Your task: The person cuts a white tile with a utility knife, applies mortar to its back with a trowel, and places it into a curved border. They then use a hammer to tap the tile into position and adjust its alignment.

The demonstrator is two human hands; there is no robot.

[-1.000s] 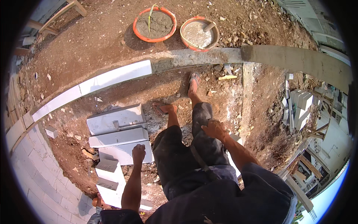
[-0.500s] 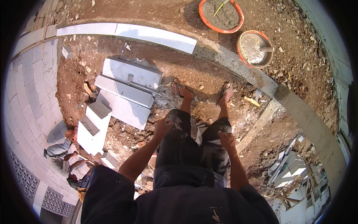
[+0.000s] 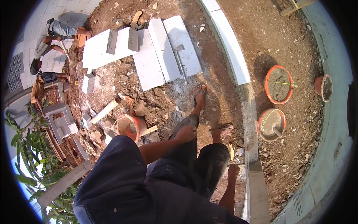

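My left hand (image 3: 186, 133) is curled closed beside my left trouser leg, near the knee. Lower and to the right, my right hand (image 3: 234, 171) hangs in a fist past my right thigh. Nothing shows in either hand. Beyond my sandalled feet, large white blocks (image 3: 182, 31) lie flat on the dirt. On one of them rests a tool (image 3: 179, 56) with a flat grey head and a long handle. A reddish bucket (image 3: 138, 126) with a wooden handle sticking out stands left of my left forearm.
A low white block course (image 3: 228, 37) on a concrete strip (image 3: 250, 123) runs along my right. Past it stand two orange-rimmed tubs of wet mix (image 3: 265, 89) (image 3: 260, 128) and a smaller bucket (image 3: 318, 86). Two people (image 3: 43, 48) (image 3: 39, 87) work at the far left.
My view has turned left, so the blocks and tubs sit elsewhere in it. My right hand has come away from my thigh; the left stays near its trouser leg.
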